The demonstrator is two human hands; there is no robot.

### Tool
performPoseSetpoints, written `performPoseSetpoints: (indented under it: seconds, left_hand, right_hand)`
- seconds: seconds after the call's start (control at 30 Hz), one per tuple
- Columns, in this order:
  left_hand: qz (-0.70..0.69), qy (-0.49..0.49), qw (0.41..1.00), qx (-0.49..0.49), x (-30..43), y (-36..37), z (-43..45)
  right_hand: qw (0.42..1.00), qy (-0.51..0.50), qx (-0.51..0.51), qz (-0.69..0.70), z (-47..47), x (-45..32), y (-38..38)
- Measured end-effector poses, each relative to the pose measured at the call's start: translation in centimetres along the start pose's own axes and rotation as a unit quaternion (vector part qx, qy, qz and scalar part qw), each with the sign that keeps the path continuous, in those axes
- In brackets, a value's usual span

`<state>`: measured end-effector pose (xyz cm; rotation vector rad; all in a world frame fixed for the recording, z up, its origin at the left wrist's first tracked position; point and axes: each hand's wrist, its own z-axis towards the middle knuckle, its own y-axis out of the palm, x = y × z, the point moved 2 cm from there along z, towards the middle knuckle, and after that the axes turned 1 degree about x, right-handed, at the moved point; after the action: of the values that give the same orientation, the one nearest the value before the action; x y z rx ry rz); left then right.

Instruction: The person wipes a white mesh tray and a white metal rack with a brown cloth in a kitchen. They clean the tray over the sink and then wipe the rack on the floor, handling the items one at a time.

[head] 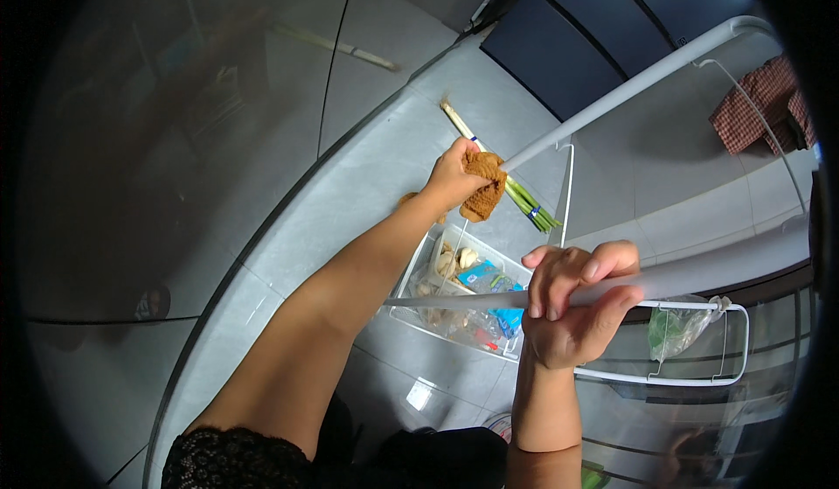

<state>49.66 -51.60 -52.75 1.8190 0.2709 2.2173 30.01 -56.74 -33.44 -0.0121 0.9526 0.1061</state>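
My left hand [457,177], on an outstretched arm, grips a bunched brown textured cloth [484,187]. The cloth lies against the narrow far end of a white rail [609,99]. More brown fabric [409,198] shows behind my left forearm. Nearer to me, my right hand [577,299] wraps its fingers and thumb around a second white rail [714,266]. That rail also runs left, as far as my left forearm. Beyond the brown cloth, a bundle of leeks or large green onions [524,200], tied with blue bands, lies on the grey tiled floor.
Under the rails stands a white basket [452,341] with a plastic tub [452,233], garlic-like bulbs and bagged items. A checked cloth [754,109] hangs at upper right. A knotted plastic bag [682,328] hangs on a white wire frame [655,377]. Glossy panels [196,161] line the left.
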Motion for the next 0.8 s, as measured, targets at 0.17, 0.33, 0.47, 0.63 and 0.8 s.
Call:
performPoseSetpoints:
  seconds: [0.17,0.33,0.47,0.63,0.8]
  left_hand:
    - [-0.040,-0.057,0.997,-0.011,2.0,0.1,0.0]
    - [0.026,-0.001,1.000,0.001,1.6,0.0,0.0]
    - [0.048,0.006,0.999,0.014,-2.2,-0.8,-0.7]
    - [0.080,-0.105,0.991,0.004,-3.5,-2.9,-2.0]
    - [0.106,0.083,0.991,0.011,1.7,0.2,0.4]
  right_hand:
    - [1.000,-0.006,-0.007,-0.004,0.0,0.4,0.2]
    - [1.000,-0.005,0.007,-0.017,0.0,0.5,0.3]
    - [1.000,0.004,-0.001,-0.019,0.1,0.6,0.3]
    - [1.000,0.007,-0.001,-0.016,0.2,0.6,0.4]
    - [0.999,0.021,0.004,-0.025,0.0,0.4,0.8]
